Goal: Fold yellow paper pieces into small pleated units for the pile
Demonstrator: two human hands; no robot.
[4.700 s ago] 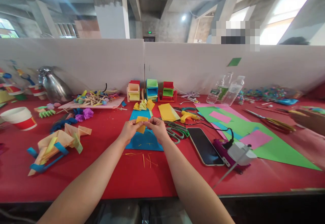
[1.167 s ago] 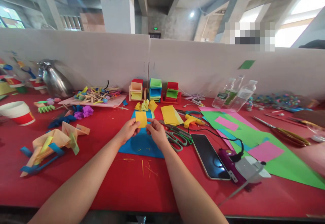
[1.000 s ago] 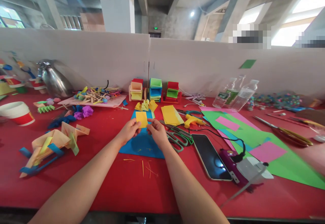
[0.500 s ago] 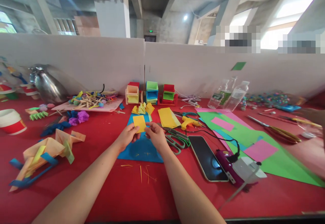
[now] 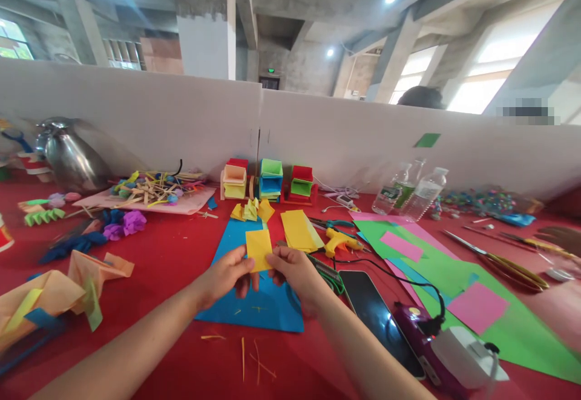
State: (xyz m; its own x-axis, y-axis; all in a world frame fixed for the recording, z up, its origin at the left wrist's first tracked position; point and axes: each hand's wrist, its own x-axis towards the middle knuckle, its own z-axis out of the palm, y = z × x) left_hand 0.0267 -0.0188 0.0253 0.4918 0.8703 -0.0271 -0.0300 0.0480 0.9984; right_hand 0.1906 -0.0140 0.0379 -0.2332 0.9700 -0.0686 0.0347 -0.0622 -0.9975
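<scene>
The red table [image 5: 195,370] fills the lower frame, a blue sheet [image 5: 276,318] in its middle. Over that sheet, near frame centre, my left hand [image 5: 227,274] and right hand [image 5: 297,273] pinch a yellow paper square [image 5: 258,245]; yellow strips [image 5: 242,357] lie bottom centre.

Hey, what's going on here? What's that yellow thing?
A person is holding a small piece of yellow paper above a blue sheet, with the left hand on one side and the right hand at the other edge. Folded yellow pieces sit near the far end of the sheet, and a stack of yellow paper lies to the right. Thin yellow strips lie on the red table nearer the person.
</scene>
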